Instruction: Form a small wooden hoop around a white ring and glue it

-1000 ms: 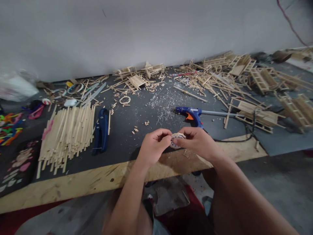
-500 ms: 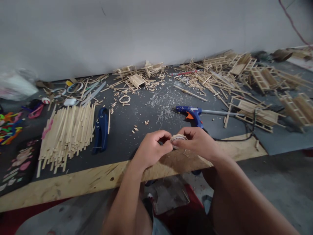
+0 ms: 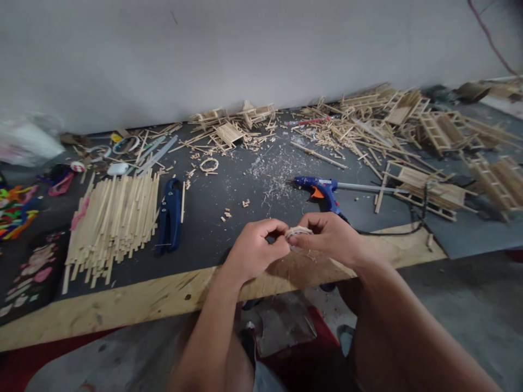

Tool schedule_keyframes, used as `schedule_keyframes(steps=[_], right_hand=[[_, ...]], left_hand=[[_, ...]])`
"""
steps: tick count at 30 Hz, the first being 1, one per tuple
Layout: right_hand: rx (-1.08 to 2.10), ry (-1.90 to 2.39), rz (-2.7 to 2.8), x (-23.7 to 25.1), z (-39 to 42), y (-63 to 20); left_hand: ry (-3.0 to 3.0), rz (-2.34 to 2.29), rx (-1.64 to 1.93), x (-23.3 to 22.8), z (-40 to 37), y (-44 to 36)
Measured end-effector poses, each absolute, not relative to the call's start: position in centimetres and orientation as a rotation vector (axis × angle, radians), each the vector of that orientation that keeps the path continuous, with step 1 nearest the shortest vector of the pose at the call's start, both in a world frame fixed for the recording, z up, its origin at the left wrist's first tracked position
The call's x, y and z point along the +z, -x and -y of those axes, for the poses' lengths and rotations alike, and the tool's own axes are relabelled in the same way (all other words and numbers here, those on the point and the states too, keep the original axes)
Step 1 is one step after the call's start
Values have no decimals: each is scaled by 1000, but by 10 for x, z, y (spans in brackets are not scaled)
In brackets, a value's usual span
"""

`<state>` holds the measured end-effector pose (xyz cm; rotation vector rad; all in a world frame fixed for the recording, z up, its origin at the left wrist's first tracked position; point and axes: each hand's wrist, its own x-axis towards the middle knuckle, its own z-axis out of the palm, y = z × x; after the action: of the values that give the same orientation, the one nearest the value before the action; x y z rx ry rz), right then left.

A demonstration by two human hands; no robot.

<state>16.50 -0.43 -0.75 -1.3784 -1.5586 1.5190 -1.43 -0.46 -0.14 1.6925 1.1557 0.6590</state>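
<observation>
From the head camera I saw my left hand (image 3: pixel 255 249) and right hand (image 3: pixel 333 237) meeting over the near edge of the bench (image 3: pixel 134 302), both pinched on a small wooden ring (image 3: pixel 297 233) held between the fingertips. The left thumb and forefinger gripped its left side; the right fingers closed on its right side and partly hid it. The ring hung just above the bare plywood edge, not resting on it.

Just beyond my right hand lay a blue glue gun (image 3: pixel 322 190) on its side on the dark mat (image 3: pixel 212 218), nozzle pointing left, its cord running off to the right. To the left lay a blue cutter (image 3: pixel 170 215), and beside that a stack of sticks (image 3: pixel 112 223). Another small ring (image 3: pixel 208 165) lay farther back on the mat. Stick frames (image 3: pixel 425 190) and loose scraps (image 3: pixel 347 133) crowded the right side and the back by the wall (image 3: pixel 245 49). Bright clutter at the far left was too blurred for me to tell.
</observation>
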Motion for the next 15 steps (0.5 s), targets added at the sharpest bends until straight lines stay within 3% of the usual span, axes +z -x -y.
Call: schedule_keyframes(steps=[6, 15], right_hand=[[1443, 1455, 1561, -8, 4, -165], [1715, 1191, 1268, -1, 3, -175]], left_hand=[[-1669, -1156, 708, -5, 4, 15], [-1421, -1124, 729, -7, 1, 17]])
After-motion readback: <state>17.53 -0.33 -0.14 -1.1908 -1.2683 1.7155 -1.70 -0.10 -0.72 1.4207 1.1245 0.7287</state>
